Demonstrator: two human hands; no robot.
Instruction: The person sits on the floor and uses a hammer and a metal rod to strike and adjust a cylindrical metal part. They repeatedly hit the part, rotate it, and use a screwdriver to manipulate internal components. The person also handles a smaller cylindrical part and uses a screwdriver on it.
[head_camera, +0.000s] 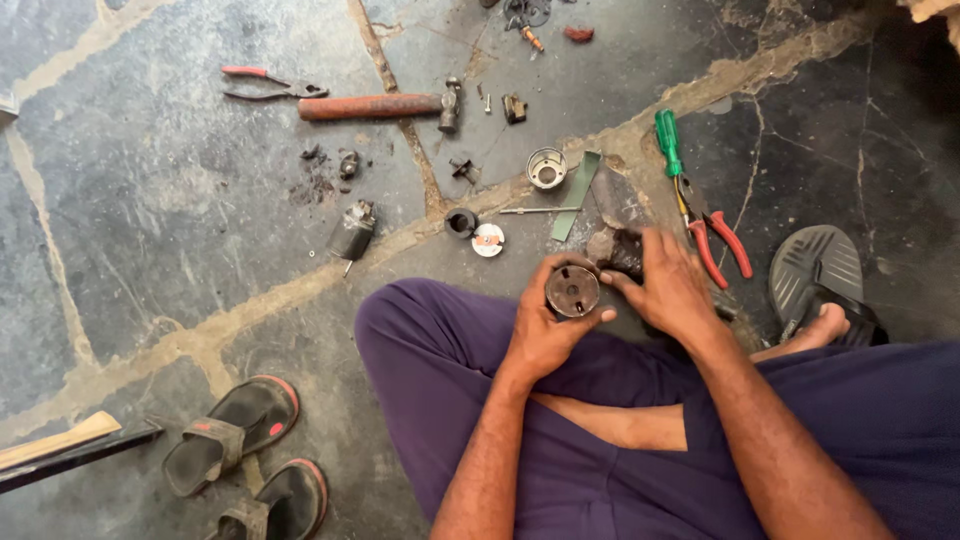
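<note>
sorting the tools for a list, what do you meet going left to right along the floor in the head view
red-handled pliers → hammer → small metal cup → green screwdriver → red-handled cutters → grey sandal

You wore loose trousers (520, 440) of a deep purple cloth, creased in soft folds over both legs. Your forearms were bare, with no sleeve, watch or bracelet showing on them. Your left hand (545, 325) and right hand (672, 290) were ungloved and carried no rings, and dark grime smudged the fingers. To the right of the trousers your foot (815, 330) was bare too, toes uncovered, with no sock on it.
</note>
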